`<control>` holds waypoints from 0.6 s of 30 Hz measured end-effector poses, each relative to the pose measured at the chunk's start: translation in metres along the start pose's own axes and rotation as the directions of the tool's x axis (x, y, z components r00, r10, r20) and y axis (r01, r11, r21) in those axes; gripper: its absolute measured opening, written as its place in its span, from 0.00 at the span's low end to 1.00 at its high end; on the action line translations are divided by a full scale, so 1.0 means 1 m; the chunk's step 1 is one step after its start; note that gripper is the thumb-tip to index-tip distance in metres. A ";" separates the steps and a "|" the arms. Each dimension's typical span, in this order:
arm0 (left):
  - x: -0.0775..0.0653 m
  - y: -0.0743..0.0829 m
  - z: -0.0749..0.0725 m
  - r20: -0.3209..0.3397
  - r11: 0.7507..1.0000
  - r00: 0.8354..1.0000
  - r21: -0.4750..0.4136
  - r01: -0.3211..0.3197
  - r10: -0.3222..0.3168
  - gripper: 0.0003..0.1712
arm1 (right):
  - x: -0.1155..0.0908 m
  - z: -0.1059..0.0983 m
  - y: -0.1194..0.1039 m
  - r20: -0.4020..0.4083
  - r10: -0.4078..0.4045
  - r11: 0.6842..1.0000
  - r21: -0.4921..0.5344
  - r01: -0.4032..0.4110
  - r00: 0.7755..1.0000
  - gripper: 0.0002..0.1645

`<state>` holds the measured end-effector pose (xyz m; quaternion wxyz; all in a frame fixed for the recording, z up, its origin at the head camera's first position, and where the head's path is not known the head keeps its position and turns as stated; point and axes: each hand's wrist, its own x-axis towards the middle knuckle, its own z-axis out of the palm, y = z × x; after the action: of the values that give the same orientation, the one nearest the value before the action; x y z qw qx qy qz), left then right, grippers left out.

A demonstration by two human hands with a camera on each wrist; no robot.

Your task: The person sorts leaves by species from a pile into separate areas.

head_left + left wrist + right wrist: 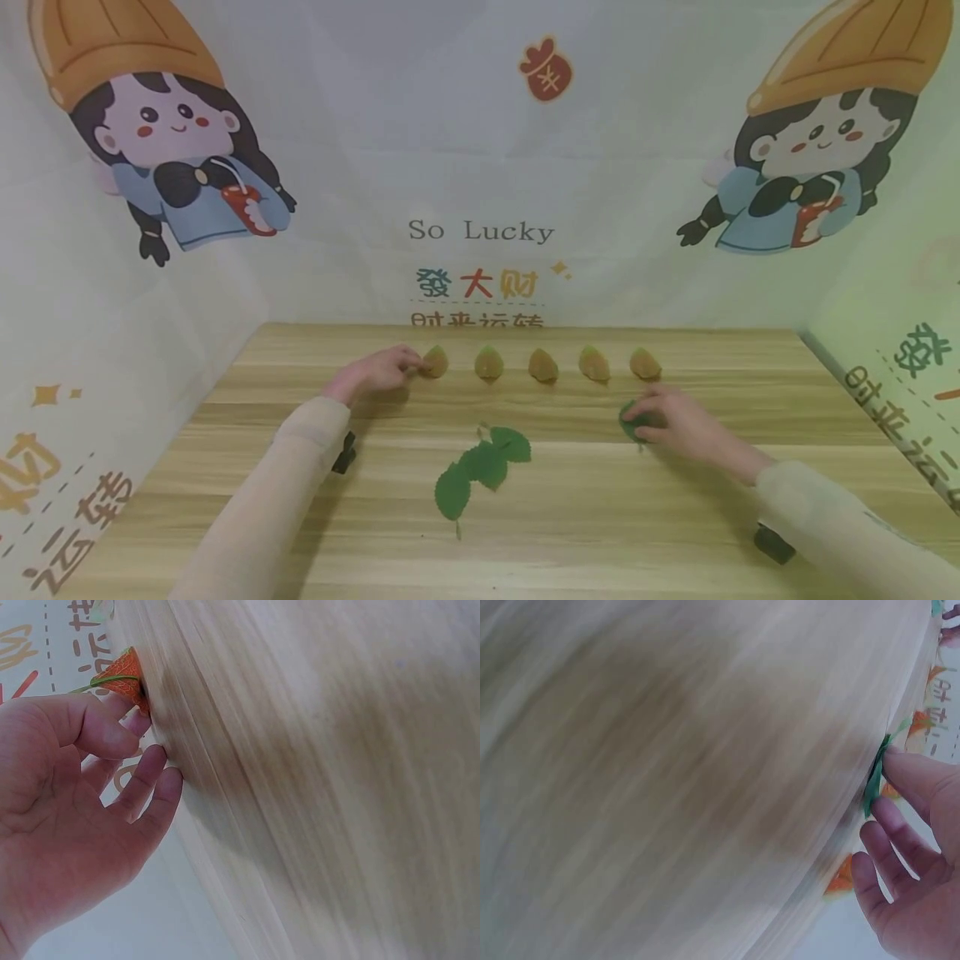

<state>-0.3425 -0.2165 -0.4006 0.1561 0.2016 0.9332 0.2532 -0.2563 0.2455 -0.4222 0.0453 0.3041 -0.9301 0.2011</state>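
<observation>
Five... a row of several orange-brown leaves with green edges spans the far part of the table. My left hand (382, 371) reaches the leftmost orange leaf (437, 363), its fingertips at the leaf's left edge. In the left wrist view, this orange leaf (124, 677) shows a green midrib, and the index fingertip lies against its lower end, with the thumb apart from it. My right hand (682, 425) pinches a green leaf (630, 419) between thumb and index finger, low over the wood. In the right wrist view, that green leaf (876, 776) appears edge-on, the other fingers loosely bent.
Overlapping green leaves (483, 462) with toothed edges lie mid-table between the arms. The rightmost orange leaf (645, 364) is just beyond my right hand. A printed cloth (480, 183) hangs behind and beside the wooden table (570, 517).
</observation>
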 end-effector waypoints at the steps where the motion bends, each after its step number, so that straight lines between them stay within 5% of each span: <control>1: 0.000 -0.001 0.000 0.002 1.000 1.000 0.010 -0.004 0.004 0.26 | -0.001 0.000 0.002 0.000 0.002 1.000 -0.005 -0.002 1.000 0.13; 18: 0.000 0.001 0.000 -0.002 1.000 1.000 0.014 0.002 -0.002 0.27 | -0.011 -0.013 0.037 -0.014 0.071 0.996 0.059 -0.070 0.997 0.16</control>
<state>-0.3420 -0.2157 -0.4001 0.1538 0.2014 0.9353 0.2468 -0.2697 0.2833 -0.4256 0.0367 0.2704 -0.9336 0.2321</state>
